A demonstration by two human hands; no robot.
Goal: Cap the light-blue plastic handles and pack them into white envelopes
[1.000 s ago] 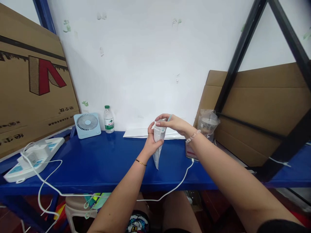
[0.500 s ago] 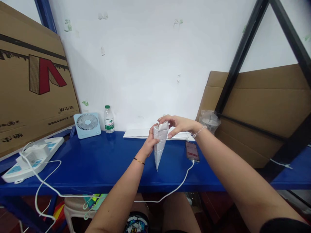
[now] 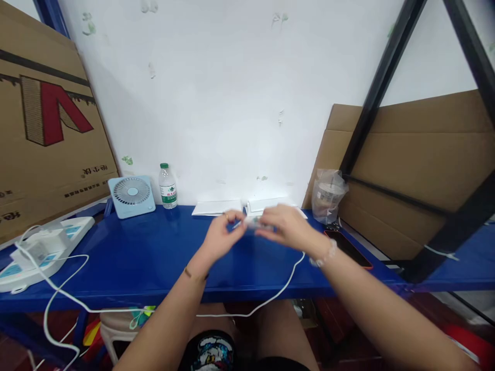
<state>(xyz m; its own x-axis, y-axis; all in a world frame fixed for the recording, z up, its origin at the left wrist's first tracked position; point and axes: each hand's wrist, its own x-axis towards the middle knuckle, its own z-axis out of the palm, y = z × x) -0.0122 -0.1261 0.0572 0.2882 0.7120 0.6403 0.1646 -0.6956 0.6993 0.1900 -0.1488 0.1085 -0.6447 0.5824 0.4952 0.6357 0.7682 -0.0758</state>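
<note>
Since earlier frame: hands have dropped lower and spread apart; pointed white packet no longer upright between them. Left hand nearly closed, thumb and fingertips pinching one end of small pale item; right hand, curled, blurred, seems to pinch other end, likely for fine control. Item between hands, long axis roughly left-right; which end leads, cannot tell. Phone right of right wrist. Just beyond hands, white papers, perhaps kept back to free working space.

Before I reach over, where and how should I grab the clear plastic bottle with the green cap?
I'd grip the bottle around its labelled lower body, coming from the front right, probably with your left hand, the nearer one. It stands upright and looks roughly cylindrical, with the light-blue square fan close on its left and the white wall behind.
</note>
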